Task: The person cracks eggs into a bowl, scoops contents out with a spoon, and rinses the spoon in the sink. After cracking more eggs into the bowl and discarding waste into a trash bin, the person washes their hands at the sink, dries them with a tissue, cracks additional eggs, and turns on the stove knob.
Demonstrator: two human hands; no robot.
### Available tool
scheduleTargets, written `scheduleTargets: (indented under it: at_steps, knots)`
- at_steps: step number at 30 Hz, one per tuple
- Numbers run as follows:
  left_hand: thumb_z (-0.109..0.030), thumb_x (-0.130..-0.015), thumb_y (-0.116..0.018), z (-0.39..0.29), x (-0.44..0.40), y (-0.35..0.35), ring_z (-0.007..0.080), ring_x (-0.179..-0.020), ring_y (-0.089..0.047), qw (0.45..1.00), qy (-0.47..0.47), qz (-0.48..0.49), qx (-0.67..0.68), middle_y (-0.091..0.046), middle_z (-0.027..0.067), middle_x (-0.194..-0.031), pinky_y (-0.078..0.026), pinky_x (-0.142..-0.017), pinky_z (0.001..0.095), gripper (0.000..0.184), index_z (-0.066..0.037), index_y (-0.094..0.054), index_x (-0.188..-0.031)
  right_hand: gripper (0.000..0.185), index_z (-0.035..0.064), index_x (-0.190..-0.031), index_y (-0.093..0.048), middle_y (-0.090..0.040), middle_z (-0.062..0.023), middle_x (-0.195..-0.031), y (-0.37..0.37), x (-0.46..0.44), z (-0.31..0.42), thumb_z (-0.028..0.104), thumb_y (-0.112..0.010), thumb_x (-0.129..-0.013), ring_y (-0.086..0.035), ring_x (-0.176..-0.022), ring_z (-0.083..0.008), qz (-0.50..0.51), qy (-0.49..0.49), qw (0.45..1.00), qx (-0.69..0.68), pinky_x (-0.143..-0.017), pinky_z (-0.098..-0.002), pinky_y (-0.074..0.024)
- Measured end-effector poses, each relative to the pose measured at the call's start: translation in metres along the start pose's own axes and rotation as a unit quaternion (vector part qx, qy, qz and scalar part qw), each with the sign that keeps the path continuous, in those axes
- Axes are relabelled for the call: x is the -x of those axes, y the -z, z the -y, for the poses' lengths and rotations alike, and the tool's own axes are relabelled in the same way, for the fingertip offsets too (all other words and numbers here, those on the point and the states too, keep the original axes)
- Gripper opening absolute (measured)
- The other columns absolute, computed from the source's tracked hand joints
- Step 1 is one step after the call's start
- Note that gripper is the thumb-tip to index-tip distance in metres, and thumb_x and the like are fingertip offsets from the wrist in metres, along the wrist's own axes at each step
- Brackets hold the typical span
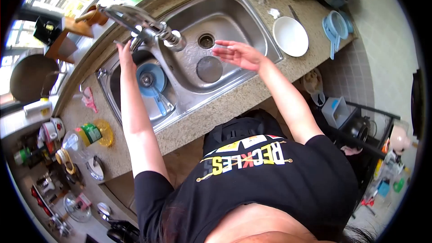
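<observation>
Black short-sleeved "RECKLESS" T-shirt (265,175)

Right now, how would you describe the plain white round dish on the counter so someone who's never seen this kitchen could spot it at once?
Find the double stainless steel sink, then go to the speckled stone counter on its right. There, close to the sink's rim, lies the plain white round dish. It has no handle, unlike the light-blue handled utensils farther right.

Dish (290,36) right of the sink (243,18); bottle (91,133) left of it

1 head camera looks down, sink (227,17) ahead.
</observation>
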State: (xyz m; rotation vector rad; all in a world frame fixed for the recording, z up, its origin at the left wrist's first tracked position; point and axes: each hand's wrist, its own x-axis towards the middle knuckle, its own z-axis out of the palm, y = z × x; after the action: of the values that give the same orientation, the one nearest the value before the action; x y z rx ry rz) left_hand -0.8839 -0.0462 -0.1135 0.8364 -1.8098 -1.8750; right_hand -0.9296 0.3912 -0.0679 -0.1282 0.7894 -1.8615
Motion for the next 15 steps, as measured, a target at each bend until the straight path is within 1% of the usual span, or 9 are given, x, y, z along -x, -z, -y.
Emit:
scheduleTargets:
  at_steps: [2,4,6,8,9,10,12,14,15]
  knots:
    - [-0.024,-0.085,-0.061,0.000,0.043,-0.025,0.0252,-0.131,-0.033,1.000,0.015,-0.026,0.008,-0.034,0.0172,-0.143,-0.019,-0.109,0.0347,0.075,0.001,-0.021,-0.143,0.045,0.0031,-0.133,-0.044,-0.053,-0.0138,-0.128,0.071,-0.017,-0.063,0.017,-0.052,-0.090,-0.053,-0.116,-0.0248,-0.182,-0.036,0.973,0.137,-0.105,-0.0337,-0.0360]
    - [-0.027,-0.091,-0.053,0.010,0.092,-0.047,0.0251,-0.119,-0.045,0.999,-0.020,-0.003,-0.050,-0.046,0.0187,-0.134,-0.032,-0.101,0.0321,0.056,0.003,-0.036,-0.136,0.042,0.0044,-0.128,-0.050,-0.054,-0.0143,-0.125,0.044,-0.002,-0.066,0.019,-0.055,-0.089,-0.054,-0.113,-0.0246,-0.192,-0.004,0.933,0.304,-0.101,-0.0338,-0.0390]
    - [-0.031,-0.096,-0.046,0.039,0.134,-0.059,0.0222,-0.098,-0.059,0.980,-0.042,0.079,-0.179,-0.063,0.0177,-0.109,-0.042,-0.089,0.0321,0.043,0.005,-0.058,-0.114,0.035,0.0071,-0.117,-0.061,-0.057,-0.0153,-0.121,0.015,0.019,-0.058,0.023,-0.060,-0.086,-0.057,-0.106,-0.0242,-0.202,0.000,0.759,0.619,-0.092,-0.0341,-0.0450]
    - [-0.032,-0.095,-0.046,0.047,0.182,-0.084,0.0182,-0.071,-0.063,0.953,-0.087,0.147,-0.249,-0.069,0.0101,-0.074,-0.048,-0.071,0.0316,0.042,0.002,-0.069,-0.084,0.044,0.0034,-0.117,-0.060,-0.063,-0.0152,-0.110,0.004,0.030,-0.050,0.033,-0.063,-0.085,-0.059,-0.103,-0.0256,-0.194,-0.089,0.940,0.266,-0.087,-0.0342,-0.0472]
    - [-0.030,-0.092,-0.050,0.062,0.193,-0.090,0.0163,-0.066,-0.062,0.934,-0.042,0.205,-0.291,-0.068,0.0099,-0.069,-0.048,-0.066,0.0316,0.040,0.001,-0.069,-0.076,0.046,0.0031,-0.116,-0.060,-0.064,-0.0150,-0.109,0.041,0.009,-0.080,0.035,-0.064,-0.083,-0.059,-0.102,-0.0252,-0.159,-0.046,0.893,0.419,-0.086,-0.0364,-0.0473]
    - [-0.026,-0.088,-0.054,0.068,0.208,-0.102,0.0156,-0.057,-0.060,0.928,-0.043,0.212,-0.305,-0.065,0.0103,-0.061,-0.047,-0.059,0.0317,0.036,0.002,-0.067,-0.069,0.048,0.0028,-0.116,-0.060,-0.064,-0.0148,-0.107,0.084,-0.004,-0.103,0.037,-0.065,-0.082,-0.060,-0.102,-0.0247,-0.126,-0.010,0.816,0.565,-0.086,-0.0385,-0.0474]
    - [-0.024,-0.077,-0.059,0.055,0.235,-0.125,0.0164,-0.043,-0.053,0.899,-0.076,0.224,-0.369,-0.058,0.0131,-0.049,-0.044,-0.049,0.0351,0.033,0.004,-0.064,-0.061,0.029,0.0080,-0.095,-0.067,-0.066,-0.0143,-0.097,0.022,0.042,-0.087,0.031,-0.061,-0.079,-0.060,-0.100,-0.0276,-0.128,-0.110,0.404,0.899,-0.091,-0.0605,-0.0363]
    - [-0.019,-0.067,-0.061,0.077,0.237,-0.132,0.0188,-0.041,-0.049,0.898,-0.128,0.204,-0.368,-0.054,0.0163,-0.046,-0.042,-0.048,0.0394,0.027,0.005,-0.058,-0.054,0.023,0.0105,-0.091,-0.069,-0.066,-0.0119,-0.095,-0.013,0.086,-0.081,0.029,-0.062,-0.078,-0.058,-0.103,-0.0310,-0.174,0.078,0.747,0.637,-0.094,-0.0684,-0.0263]
    - [-0.017,-0.065,-0.061,0.077,0.242,-0.138,0.0242,-0.041,-0.051,0.888,-0.159,0.185,-0.390,-0.055,0.0189,-0.049,-0.042,-0.048,0.0420,0.024,0.005,-0.057,-0.055,0.025,0.0120,-0.094,-0.069,-0.066,-0.0109,-0.096,-0.010,0.093,-0.090,0.030,-0.063,-0.077,-0.058,-0.104,-0.0309,-0.224,0.026,0.720,0.656,-0.094,-0.0696,-0.0251]
